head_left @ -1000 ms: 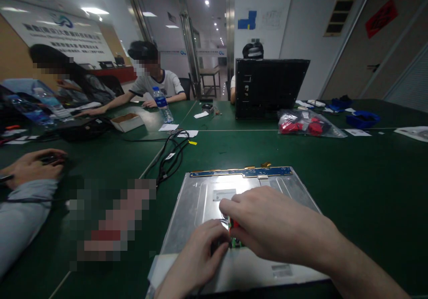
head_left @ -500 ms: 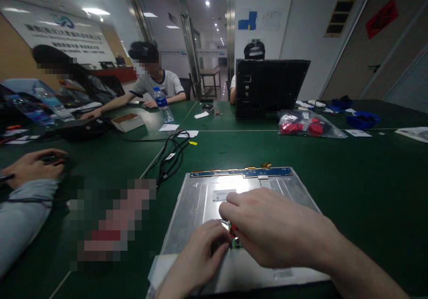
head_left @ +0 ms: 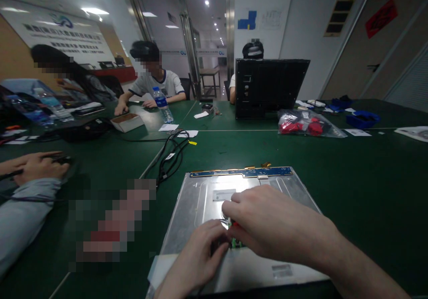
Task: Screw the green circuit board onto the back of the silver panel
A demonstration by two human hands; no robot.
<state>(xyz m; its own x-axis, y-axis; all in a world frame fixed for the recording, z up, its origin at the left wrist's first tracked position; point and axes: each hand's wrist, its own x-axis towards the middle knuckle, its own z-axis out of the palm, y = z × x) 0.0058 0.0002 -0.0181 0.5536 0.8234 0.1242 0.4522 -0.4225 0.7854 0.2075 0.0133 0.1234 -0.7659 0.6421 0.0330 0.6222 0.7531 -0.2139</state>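
Note:
A flat silver display panel (head_left: pixel 190 209), with a thin blue circuit strip (head_left: pixel 240 172) along its far edge, lies in front of me. Over its middle, both my hands meet at a small green circuit board (head_left: pixel 236 244). My left hand (head_left: pixel 200 250) pinches the board's left side, thumb and fingers curled together. Above the board, my right hand (head_left: pixel 267 225) is closed with its fingertips pointing down. A bit of something red (head_left: pixel 235 228) shows beneath its fingers; the rest is hidden by the hand.
Black cables (head_left: pixel 172 156) lie beyond the panel's left corner. A black monitor (head_left: pixel 270 87) stands across the green table (head_left: pixel 361 192), beside a plastic bag of red items (head_left: pixel 307 125). At left are a co-worker's hands (head_left: pixel 43 167), a water bottle (head_left: pixel 162 105) and an open box (head_left: pixel 127 122).
My right hand has shifted slightly, uncovering more of a label on the panel; my left hand stays put. The co-worker across has drawn an arm in, and the co-worker's hands at left have moved.

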